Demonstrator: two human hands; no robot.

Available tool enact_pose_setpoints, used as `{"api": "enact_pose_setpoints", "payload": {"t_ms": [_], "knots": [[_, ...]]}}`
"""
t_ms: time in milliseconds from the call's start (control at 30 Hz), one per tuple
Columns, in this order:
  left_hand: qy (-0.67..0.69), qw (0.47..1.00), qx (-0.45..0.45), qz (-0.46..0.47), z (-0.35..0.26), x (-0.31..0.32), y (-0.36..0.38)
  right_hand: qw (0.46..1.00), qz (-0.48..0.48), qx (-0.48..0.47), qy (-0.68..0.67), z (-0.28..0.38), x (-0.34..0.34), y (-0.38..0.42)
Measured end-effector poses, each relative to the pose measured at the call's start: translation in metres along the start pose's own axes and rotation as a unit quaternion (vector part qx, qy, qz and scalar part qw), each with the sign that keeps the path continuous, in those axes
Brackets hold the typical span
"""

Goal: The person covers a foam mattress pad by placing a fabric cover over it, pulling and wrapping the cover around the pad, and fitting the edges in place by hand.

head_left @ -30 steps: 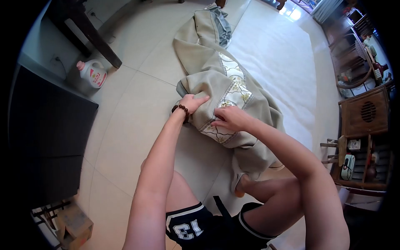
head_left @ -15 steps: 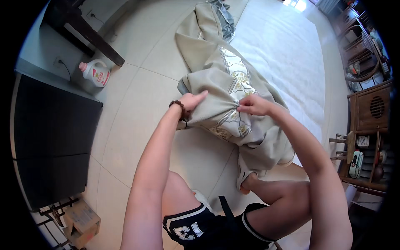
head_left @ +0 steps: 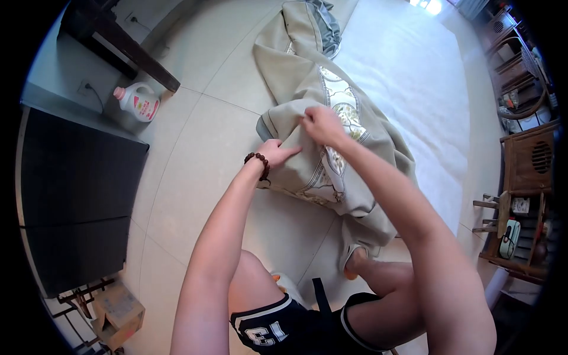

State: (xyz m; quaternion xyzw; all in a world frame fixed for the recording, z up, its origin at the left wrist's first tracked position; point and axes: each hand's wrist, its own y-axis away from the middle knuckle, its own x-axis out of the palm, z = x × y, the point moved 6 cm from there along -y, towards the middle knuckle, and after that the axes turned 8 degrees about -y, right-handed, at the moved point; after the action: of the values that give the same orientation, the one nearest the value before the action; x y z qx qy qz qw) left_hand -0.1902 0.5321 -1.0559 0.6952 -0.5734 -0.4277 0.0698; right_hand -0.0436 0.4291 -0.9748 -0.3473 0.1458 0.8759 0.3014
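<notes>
A long beige cover (head_left: 296, 71) with a floral embroidered strip lies crumpled on the tiled floor, stretching from my knees to the far end. My left hand (head_left: 275, 152), with a bead bracelet on the wrist, rests flat on the fabric's near left edge, fingers together. My right hand (head_left: 319, 125) has reached across and pinches a fold of the cover just beyond the left hand. I crouch over the near end, and the fabric drapes over my right foot.
A white and pink detergent jug (head_left: 138, 102) stands by the wall at left. A dark cabinet (head_left: 77, 195) fills the left side. A white sheet (head_left: 408, 77) lies to the right of the cover. Wooden furniture (head_left: 523, 160) lines the right edge. A cardboard box (head_left: 115, 310) sits at the lower left.
My right hand moved from the cover's right side up and leftward, folding fabric toward the left hand. The left hand stayed pressed on the near left edge.
</notes>
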Motion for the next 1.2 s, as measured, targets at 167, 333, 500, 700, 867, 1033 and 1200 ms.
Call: {"api": "enact_pose_setpoints", "payload": {"t_ms": [167,333,500,700,867,1033,1200], "knots": [[-0.01,0.999,-0.039,0.01,-0.005,-0.01,0.02,0.999,0.019,0.042,0.02,-0.021,-0.004,-0.015],[-0.166,0.983,-0.016,-0.081,0.004,-0.008,0.027,0.998,0.044,0.047,0.007,-0.052,-0.01,-0.024],[-0.215,0.966,0.119,-0.074,0.019,0.054,0.026,0.997,0.062,0.033,0.043,-0.119,-0.014,-0.002],[-0.257,0.918,0.012,-0.302,0.05,0.011,0.065,0.993,0.044,0.079,0.079,-0.157,-0.034,0.023],[0.222,0.964,-0.147,-0.027,0.121,0.105,0.055,0.986,0.128,0.096,0.053,-0.131,-0.02,0.042],[0.497,0.84,-0.214,-0.043,0.138,0.195,0.018,0.967,0.077,0.05,0.236,-0.113,-0.005,0.071],[0.49,0.857,-0.152,-0.045,0.148,0.255,-0.008,0.96,0.169,0.02,0.221,-0.09,0.037,0.109]]}}
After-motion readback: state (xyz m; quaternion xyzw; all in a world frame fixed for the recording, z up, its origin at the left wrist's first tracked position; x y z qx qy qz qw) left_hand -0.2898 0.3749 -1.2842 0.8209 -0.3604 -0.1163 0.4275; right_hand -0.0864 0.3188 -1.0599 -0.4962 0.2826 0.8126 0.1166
